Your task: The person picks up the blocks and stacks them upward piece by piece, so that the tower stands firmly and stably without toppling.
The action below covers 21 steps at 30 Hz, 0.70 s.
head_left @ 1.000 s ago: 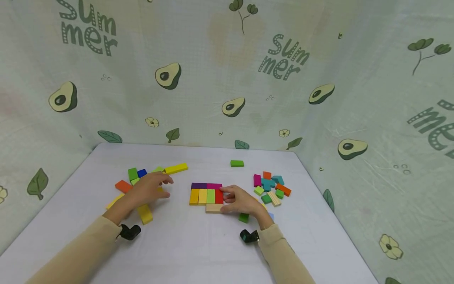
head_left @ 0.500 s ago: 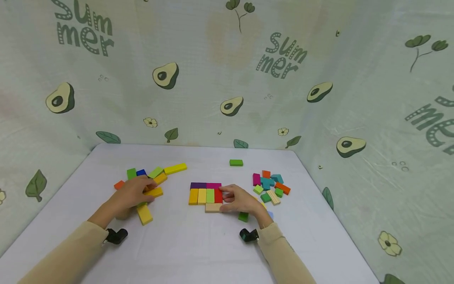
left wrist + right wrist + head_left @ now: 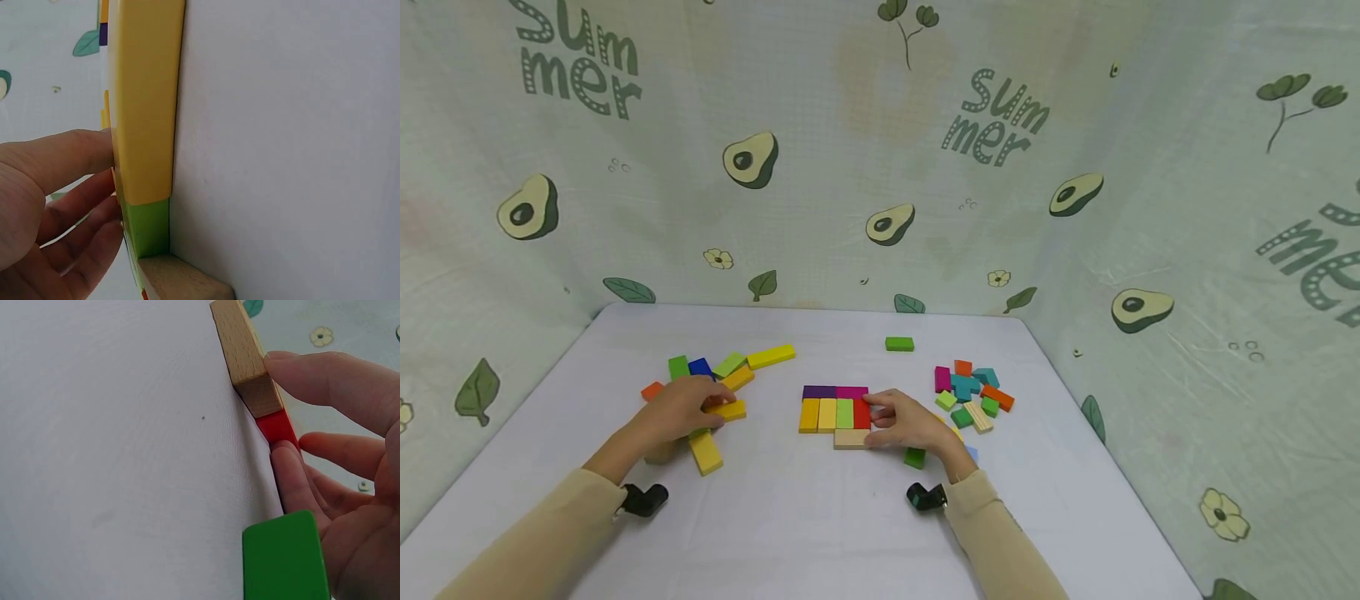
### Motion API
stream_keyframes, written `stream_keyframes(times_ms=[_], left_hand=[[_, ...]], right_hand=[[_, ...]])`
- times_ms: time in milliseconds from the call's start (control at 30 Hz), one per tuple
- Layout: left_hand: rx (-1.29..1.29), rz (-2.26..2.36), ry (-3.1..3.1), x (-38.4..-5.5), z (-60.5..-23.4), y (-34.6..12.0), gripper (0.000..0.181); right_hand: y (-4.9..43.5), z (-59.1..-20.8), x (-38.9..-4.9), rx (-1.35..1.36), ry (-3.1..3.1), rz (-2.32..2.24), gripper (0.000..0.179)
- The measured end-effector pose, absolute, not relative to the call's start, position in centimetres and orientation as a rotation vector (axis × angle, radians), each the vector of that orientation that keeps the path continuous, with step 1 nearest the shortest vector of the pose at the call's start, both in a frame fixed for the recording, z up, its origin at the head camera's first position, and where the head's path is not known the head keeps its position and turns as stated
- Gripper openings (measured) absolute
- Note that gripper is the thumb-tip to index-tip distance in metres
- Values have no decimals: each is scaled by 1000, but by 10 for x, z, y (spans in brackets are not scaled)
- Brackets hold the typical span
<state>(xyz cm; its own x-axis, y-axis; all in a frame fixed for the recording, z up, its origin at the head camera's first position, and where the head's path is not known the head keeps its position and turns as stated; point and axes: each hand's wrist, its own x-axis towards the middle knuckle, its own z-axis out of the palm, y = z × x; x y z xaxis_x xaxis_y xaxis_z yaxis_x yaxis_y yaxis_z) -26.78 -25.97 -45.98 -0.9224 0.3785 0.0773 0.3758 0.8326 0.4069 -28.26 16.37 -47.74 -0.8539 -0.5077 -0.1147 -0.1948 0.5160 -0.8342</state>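
My left hand (image 3: 681, 410) is over the left pile, its thumb and fingers on either side of a yellow block (image 3: 732, 410). In the left wrist view, another yellow block (image 3: 147, 106) hides part of that grip; a green block (image 3: 149, 228) and a wooden block (image 3: 184, 281) lie beside it. My right hand (image 3: 910, 423) rests at the right edge of the flat arrangement in the middle. Its thumb touches the plain wooden block (image 3: 852, 439); its fingers lie beside the red block (image 3: 862, 415). Orange-yellow (image 3: 809, 415), light green (image 3: 845, 413), purple (image 3: 818, 392) and magenta (image 3: 852, 392) blocks adjoin them.
Scattered at right are several blocks, including a magenta block (image 3: 942, 380), a teal block (image 3: 962, 387) and a dark green block (image 3: 914, 458). A lone green block (image 3: 899, 343) lies far back. A long yellow block (image 3: 771, 356) extends from the left pile. Patterned cloth (image 3: 820, 250) surrounds the table.
My left hand has moved down and left into the left pile, and its thumb and fingers have closed around a yellow block. My right hand stays by the middle arrangement.
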Motion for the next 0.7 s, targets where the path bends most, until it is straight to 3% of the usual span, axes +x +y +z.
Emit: stream_keyframes(times_ms=[700], left_hand=[[856,693,2944,-259,-449,-193,28]], right_hand=[[164,-475,-282,-588,2432,-1237,71]])
